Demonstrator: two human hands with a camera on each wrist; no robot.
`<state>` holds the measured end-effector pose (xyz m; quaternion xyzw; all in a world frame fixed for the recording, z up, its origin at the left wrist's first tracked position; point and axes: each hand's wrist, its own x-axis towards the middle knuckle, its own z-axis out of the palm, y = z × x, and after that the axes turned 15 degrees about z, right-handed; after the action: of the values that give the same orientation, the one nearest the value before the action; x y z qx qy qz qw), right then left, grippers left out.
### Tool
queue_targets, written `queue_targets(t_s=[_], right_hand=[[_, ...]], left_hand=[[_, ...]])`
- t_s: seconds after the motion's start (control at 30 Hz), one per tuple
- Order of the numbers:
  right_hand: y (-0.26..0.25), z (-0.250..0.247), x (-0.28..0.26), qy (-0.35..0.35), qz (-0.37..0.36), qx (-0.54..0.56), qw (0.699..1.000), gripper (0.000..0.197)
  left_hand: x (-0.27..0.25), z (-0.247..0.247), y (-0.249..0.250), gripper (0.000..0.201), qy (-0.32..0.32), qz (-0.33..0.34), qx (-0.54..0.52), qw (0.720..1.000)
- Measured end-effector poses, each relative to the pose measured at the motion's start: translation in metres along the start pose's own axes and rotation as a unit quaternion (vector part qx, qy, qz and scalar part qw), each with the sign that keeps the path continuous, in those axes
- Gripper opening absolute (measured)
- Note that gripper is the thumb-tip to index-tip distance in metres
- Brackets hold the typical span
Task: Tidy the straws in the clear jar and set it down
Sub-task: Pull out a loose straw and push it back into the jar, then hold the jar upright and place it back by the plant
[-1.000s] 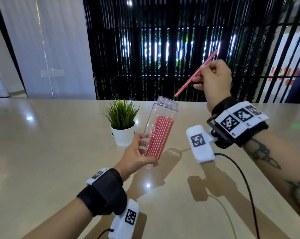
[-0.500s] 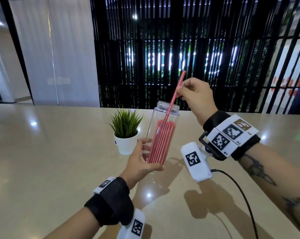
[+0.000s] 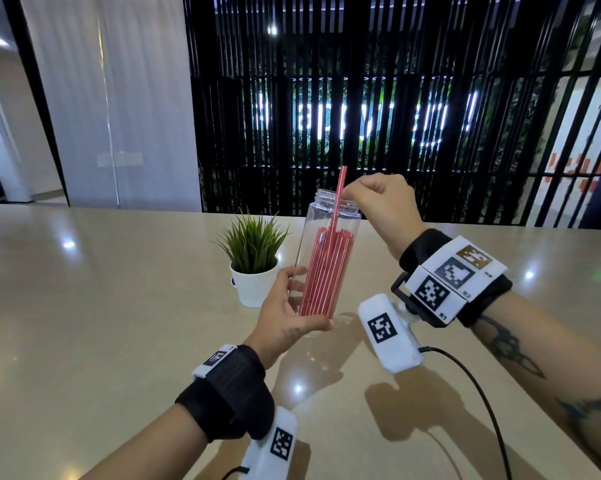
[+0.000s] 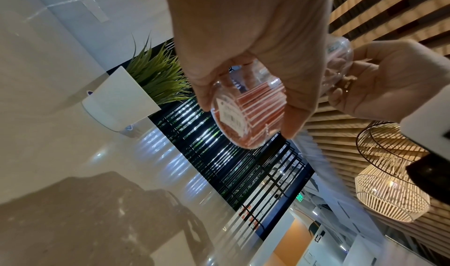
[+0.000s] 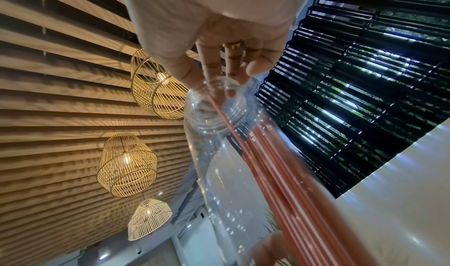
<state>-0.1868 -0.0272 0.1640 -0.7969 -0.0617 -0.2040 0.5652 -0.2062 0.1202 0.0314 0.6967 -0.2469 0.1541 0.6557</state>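
A tall clear jar (image 3: 311, 258) holds several red straws (image 3: 323, 278), tilted a little and lifted off the table. My left hand (image 3: 288, 313) grips the jar near its base, fingers curled round it; the left wrist view shows the jar's bottom (image 4: 243, 116) between thumb and fingers. My right hand (image 3: 378, 199) hovers at the jar's mouth and pinches one red straw (image 3: 339, 199) that stands half inside, its top sticking out above the rim. The right wrist view shows that straw (image 5: 224, 120) passing through the jar's threaded neck (image 5: 214, 112).
A small green plant in a white pot (image 3: 254, 271) stands just left of the jar on the glossy beige table (image 3: 101, 323). A black cable (image 3: 472, 382) trails from the right wrist. Black slatted screens rise behind the table's far edge.
My right hand brought the single straw from up in the air down into the jar's mouth and lowered it among the others. The left hand kept holding the jar.
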Motion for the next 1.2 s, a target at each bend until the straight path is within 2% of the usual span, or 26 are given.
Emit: queue_targets(t_s=[0.17, 0.3, 0.33, 0.47, 0.57, 0.67, 0.77, 0.87, 1.07, 1.13, 1.2], right_hand=[[-0.003, -0.006, -0.001, 0.01, -0.003, 0.016, 1.0, 0.026], [-0.005, -0.011, -0.008, 0.023, 0.006, 0.067, 0.998, 0.004], [-0.001, -0.012, -0.011, 0.022, 0.01, 0.082, 0.996, 0.005], [0.02, -0.008, -0.033, 0.006, 0.026, 0.116, 0.993, 0.015], [0.035, 0.001, -0.05, -0.056, 0.053, 0.095, 0.992, 0.022], [0.047, 0.011, -0.065, -0.113, 0.092, 0.075, 0.987, 0.05], [0.053, 0.02, -0.074, -0.107, 0.111, 0.056, 0.986, 0.067], [0.059, 0.026, -0.076, -0.104, 0.117, 0.045, 0.987, 0.065], [0.079, 0.034, -0.076, -0.121, 0.125, 0.043, 0.984, 0.059], [0.085, 0.037, -0.078, -0.143, 0.131, 0.048, 0.98, 0.06], [0.088, 0.04, -0.08, -0.161, 0.132, 0.047, 0.977, 0.06]], left_hand=[[-0.001, 0.002, 0.004, 0.08, 0.007, -0.003, -0.006, 1.0], [0.0, 0.006, 0.013, 0.081, 0.02, 0.005, -0.01, 1.0], [0.0, 0.007, 0.015, 0.081, 0.025, 0.008, -0.012, 1.0], [0.003, 0.011, 0.023, 0.083, 0.043, 0.022, -0.015, 0.999], [0.004, 0.015, 0.026, 0.083, 0.06, 0.038, -0.009, 0.997], [0.0, 0.017, 0.027, 0.082, 0.058, 0.049, 0.006, 0.997], [-0.005, 0.018, 0.021, 0.085, 0.061, 0.057, 0.038, 0.996], [-0.01, 0.016, 0.014, 0.083, 0.044, 0.069, 0.084, 0.993], [-0.026, 0.002, 0.002, 0.055, 0.005, 0.092, 0.128, 0.988], [-0.033, -0.003, -0.005, 0.063, -0.002, 0.074, 0.148, 0.986], [-0.039, -0.007, -0.011, 0.085, -0.006, 0.043, 0.169, 0.985]])
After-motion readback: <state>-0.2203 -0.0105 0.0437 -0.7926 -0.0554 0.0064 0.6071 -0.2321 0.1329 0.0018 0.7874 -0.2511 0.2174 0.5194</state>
